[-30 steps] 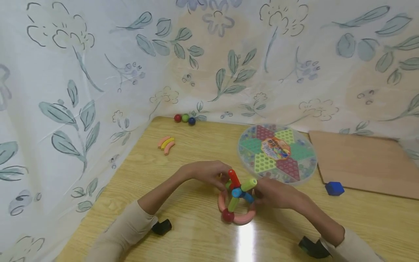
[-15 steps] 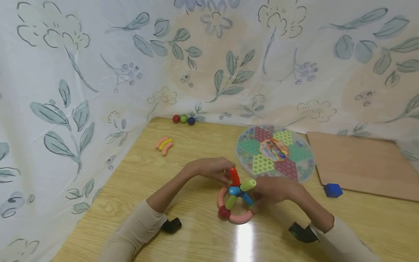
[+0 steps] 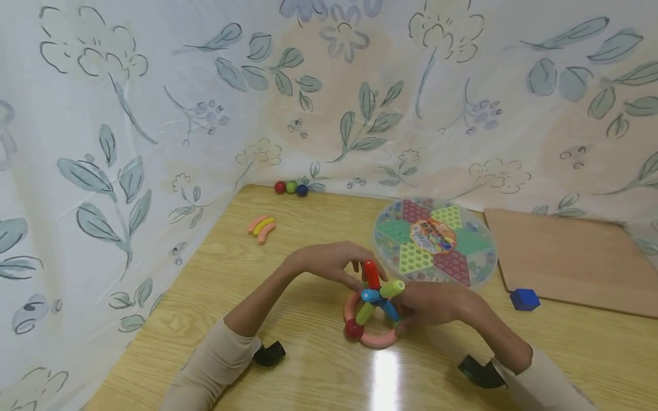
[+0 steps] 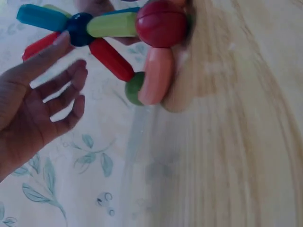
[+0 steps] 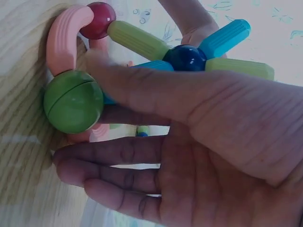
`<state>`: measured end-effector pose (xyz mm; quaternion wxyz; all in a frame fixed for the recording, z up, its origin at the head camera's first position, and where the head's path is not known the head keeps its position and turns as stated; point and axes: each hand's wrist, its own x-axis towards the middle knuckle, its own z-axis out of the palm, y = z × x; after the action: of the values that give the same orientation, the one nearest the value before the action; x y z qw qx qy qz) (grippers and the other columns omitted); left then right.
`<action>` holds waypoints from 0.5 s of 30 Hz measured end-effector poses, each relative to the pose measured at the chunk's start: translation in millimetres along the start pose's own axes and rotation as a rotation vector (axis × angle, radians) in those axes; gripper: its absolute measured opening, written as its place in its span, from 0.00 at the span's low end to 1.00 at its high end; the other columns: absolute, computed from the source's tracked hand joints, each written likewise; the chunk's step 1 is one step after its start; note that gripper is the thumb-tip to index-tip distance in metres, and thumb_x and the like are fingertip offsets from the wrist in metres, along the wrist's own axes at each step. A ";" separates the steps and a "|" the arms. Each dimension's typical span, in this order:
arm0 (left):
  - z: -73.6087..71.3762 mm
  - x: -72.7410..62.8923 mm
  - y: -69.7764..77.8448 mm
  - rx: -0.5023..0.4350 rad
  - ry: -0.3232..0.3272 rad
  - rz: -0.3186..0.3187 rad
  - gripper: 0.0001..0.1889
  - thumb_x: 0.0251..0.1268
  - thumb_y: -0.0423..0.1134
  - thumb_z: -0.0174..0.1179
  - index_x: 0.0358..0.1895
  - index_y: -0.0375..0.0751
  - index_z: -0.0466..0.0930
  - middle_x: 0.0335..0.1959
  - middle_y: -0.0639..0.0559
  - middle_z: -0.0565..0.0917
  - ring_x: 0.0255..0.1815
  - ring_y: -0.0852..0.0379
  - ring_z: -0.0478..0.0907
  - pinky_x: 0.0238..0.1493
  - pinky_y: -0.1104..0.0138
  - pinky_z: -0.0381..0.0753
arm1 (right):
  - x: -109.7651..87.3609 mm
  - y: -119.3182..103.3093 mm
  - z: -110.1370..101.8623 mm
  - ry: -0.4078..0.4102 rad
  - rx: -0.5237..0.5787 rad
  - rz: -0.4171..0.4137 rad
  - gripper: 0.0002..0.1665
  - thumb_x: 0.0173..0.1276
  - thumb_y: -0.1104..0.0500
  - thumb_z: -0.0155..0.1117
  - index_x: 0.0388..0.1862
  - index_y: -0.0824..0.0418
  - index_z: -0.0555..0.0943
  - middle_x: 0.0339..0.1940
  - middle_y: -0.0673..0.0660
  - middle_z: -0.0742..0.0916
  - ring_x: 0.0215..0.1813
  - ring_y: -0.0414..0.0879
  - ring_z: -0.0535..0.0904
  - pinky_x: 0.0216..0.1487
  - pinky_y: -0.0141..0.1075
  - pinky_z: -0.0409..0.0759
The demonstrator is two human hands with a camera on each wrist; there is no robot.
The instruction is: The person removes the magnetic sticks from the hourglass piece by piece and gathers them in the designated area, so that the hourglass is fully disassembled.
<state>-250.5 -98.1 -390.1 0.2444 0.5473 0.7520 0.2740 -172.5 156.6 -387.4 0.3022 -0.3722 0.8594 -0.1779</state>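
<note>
A magnetic stick-and-ball frame stands on the wooden table, its ring of pink curved sticks joined by balls, including a red ball and a green ball. Straight sticks rise to a dark blue ball, from which red, lime and light blue sticks point outward. My left hand is at the far left side; its thumb touches the dark blue ball and its other fingers are loosely bent. My right hand pinches a slanting blue stick between thumb and index finger, near the green ball.
Behind the hands lies a round Chinese checkers board, with a brown board and a blue block to its right. Curved sticks and three balls sit at the back left. A floral cloth hangs behind the table.
My left hand has shifted slightly up and right, its fingers spreading around the frame's top. My right hand stays at the frame's right side. The frame has barely moved.
</note>
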 end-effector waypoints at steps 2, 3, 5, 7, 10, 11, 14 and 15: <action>-1.7 -0.5 3.2 -0.041 0.008 0.006 0.23 0.70 0.39 0.69 0.66 0.44 0.80 0.60 0.52 0.87 0.57 0.65 0.79 0.61 0.64 0.83 | -1.4 0.0 -0.1 0.007 0.007 0.008 0.10 0.71 0.48 0.72 0.36 0.52 0.83 0.21 0.40 0.72 0.25 0.32 0.65 0.28 0.26 0.64; -2.0 -0.6 3.8 -0.066 0.015 0.005 0.22 0.71 0.39 0.69 0.66 0.44 0.80 0.61 0.52 0.87 0.58 0.65 0.80 0.62 0.64 0.83 | -2.0 -0.1 -0.2 0.012 0.008 0.007 0.10 0.71 0.48 0.72 0.38 0.52 0.84 0.21 0.40 0.72 0.25 0.32 0.65 0.27 0.26 0.64; -1.5 -0.4 3.6 -0.113 0.031 0.012 0.21 0.71 0.38 0.68 0.64 0.43 0.81 0.59 0.51 0.87 0.56 0.65 0.81 0.61 0.65 0.83 | -2.6 0.5 0.0 0.024 0.008 -0.008 0.08 0.72 0.50 0.71 0.41 0.53 0.86 0.21 0.39 0.73 0.24 0.31 0.65 0.27 0.26 0.65; -0.6 -0.9 3.0 -0.167 0.048 0.014 0.18 0.72 0.37 0.67 0.62 0.42 0.82 0.56 0.50 0.87 0.54 0.65 0.82 0.60 0.66 0.83 | -2.4 1.4 0.7 0.045 -0.003 -0.032 0.05 0.71 0.53 0.72 0.40 0.53 0.86 0.20 0.39 0.73 0.24 0.30 0.65 0.27 0.25 0.65; 0.6 -2.7 3.8 -0.247 0.063 0.007 0.14 0.73 0.35 0.66 0.58 0.39 0.82 0.52 0.46 0.87 0.50 0.64 0.83 0.60 0.65 0.85 | -1.1 3.3 2.2 0.080 -0.029 -0.089 0.06 0.70 0.55 0.73 0.34 0.53 0.83 0.20 0.39 0.72 0.24 0.29 0.64 0.28 0.24 0.65; 0.8 -3.4 4.6 -0.271 0.066 0.001 0.13 0.73 0.34 0.65 0.57 0.38 0.83 0.51 0.45 0.87 0.49 0.65 0.83 0.61 0.64 0.85 | -1.0 3.7 2.8 0.092 -0.036 -0.104 0.08 0.69 0.55 0.74 0.33 0.53 0.83 0.20 0.39 0.71 0.24 0.28 0.63 0.28 0.24 0.64; 2.3 -4.9 6.5 -0.355 0.068 -0.011 0.13 0.73 0.31 0.65 0.57 0.35 0.82 0.51 0.41 0.86 0.50 0.64 0.84 0.63 0.63 0.85 | -0.4 4.2 3.3 0.110 -0.033 -0.137 0.09 0.68 0.57 0.75 0.30 0.53 0.83 0.20 0.39 0.72 0.24 0.28 0.63 0.29 0.24 0.65; 2.9 -4.9 7.2 -0.379 0.066 -0.014 0.13 0.72 0.31 0.65 0.57 0.34 0.82 0.51 0.40 0.86 0.50 0.63 0.84 0.63 0.63 0.84 | -0.6 3.9 3.2 0.111 -0.031 -0.140 0.09 0.68 0.57 0.75 0.29 0.54 0.83 0.19 0.39 0.71 0.24 0.28 0.62 0.28 0.24 0.64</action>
<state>-242.2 -100.6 -387.0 0.3202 0.4768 0.6986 0.4268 -172.1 159.4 -391.7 0.2350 -0.4256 0.8493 -0.2057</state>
